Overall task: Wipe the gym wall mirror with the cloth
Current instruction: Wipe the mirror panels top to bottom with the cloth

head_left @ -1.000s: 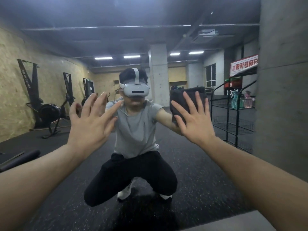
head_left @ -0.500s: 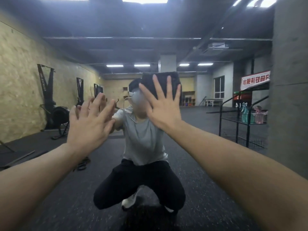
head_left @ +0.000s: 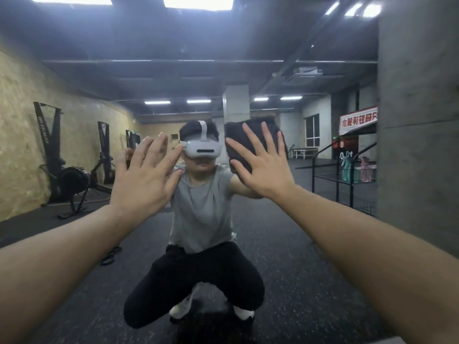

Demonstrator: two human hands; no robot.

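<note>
The wall mirror (head_left: pixel 298 256) fills almost the whole head view and reflects me squatting in front of it. My right hand (head_left: pixel 265 167) presses a dark folded cloth (head_left: pixel 238 142) flat against the glass, fingers straight and spread. The cloth sits just right of my reflected headset. My left hand (head_left: pixel 145 181) lies flat on the glass to the left, fingers straight, holding nothing.
A grey concrete pillar (head_left: pixel 419 120) borders the mirror on the right. Reflected in the glass are rowing machines (head_left: pixel 72 177) along the left wall and a black metal rack (head_left: pixel 347 180) with bottles on the right. Dark rubber flooring lies below.
My right hand slid the cloth from the right up to the centre over my reflected face, then back to the right of the headset. My left hand stayed flat on the glass.
</note>
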